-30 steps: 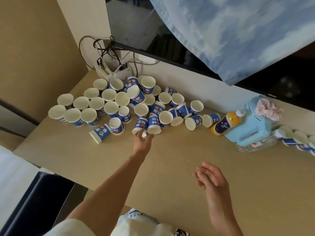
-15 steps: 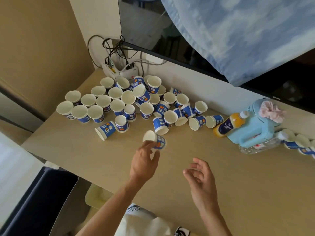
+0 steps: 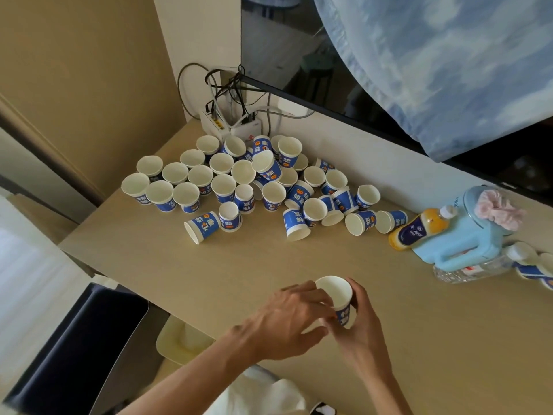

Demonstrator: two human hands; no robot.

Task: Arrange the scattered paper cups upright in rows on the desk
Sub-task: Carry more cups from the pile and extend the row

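One blue-and-white paper cup [image 3: 336,292] is upright over the near middle of the light wooden desk [image 3: 239,265], mouth up. My left hand [image 3: 287,320] grips its left side and my right hand [image 3: 357,324] curls round its right side. Whether its base touches the desk is hidden by my fingers. Far back on the desk lies a cluster of several more paper cups [image 3: 248,187]. Those at the left stand upright in rough rows. Others, like one fallen cup [image 3: 202,226] and another [image 3: 294,223], lie on their sides or lean.
A light blue jug [image 3: 466,241], an orange drink bottle [image 3: 419,229] and a clear bottle [image 3: 472,269] lie at the right, with more cups [image 3: 535,269] beyond. A router with cables [image 3: 236,124] sits at the back. A dark chair [image 3: 77,348] stands left of the desk edge.
My left hand picked a cup from the front of the cluster and carried it toward me. My right hand came in and took hold of its other side.
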